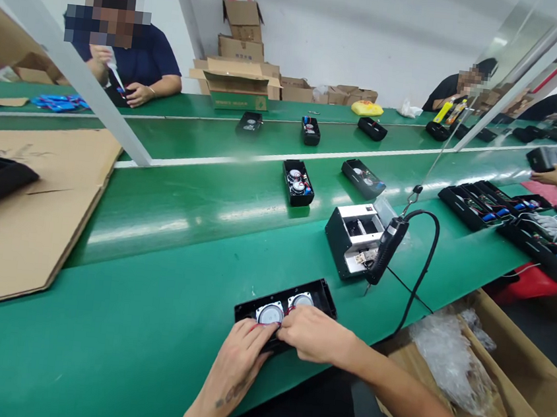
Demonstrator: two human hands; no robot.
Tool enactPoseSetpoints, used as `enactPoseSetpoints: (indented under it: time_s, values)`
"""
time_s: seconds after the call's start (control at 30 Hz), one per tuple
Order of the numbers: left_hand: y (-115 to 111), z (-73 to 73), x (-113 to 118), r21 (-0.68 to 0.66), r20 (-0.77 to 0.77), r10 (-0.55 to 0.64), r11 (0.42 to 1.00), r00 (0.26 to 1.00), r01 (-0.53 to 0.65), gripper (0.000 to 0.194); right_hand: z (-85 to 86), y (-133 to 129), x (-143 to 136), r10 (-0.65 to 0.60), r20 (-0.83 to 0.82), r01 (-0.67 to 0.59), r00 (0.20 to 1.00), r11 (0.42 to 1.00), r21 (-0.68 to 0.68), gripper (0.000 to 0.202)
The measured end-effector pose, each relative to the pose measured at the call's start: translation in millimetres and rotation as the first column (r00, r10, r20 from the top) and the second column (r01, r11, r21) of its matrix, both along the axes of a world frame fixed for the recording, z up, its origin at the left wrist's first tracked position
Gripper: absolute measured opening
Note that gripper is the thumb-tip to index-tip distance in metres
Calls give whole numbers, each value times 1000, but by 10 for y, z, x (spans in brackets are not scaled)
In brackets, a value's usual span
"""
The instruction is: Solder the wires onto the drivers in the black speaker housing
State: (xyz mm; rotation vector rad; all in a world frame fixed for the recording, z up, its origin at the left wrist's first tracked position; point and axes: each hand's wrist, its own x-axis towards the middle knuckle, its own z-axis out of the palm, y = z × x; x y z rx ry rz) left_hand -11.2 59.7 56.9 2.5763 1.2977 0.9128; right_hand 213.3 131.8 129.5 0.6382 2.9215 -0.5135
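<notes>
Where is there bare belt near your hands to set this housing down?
Bare green belt lies left of the left hand, up to the cardboard sheet. Another bare strip runs between the black housing and the speaker unit. Right of the right hand it is crowded: the screw feeder, hanging screwdriver and its cable.

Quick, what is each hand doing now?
Left hand: fingers bent, pinching the red wire at the black case.
Right hand: curled on the case; grip hidden.
</notes>
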Motion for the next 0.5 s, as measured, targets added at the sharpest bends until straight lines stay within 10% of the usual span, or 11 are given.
enactPoseSetpoints:
  time_s: [0.33,0.5]
  values:
    - [117,-110,-109,-16,55,-2,1000,998,3,29,46,-10,-33,-98,-48,96,994,994,-44,24]
    - [472,-18,-239,-312,144,79,950,986,-31,41,17,48,-204,-151,11,150,988,986,66,31]
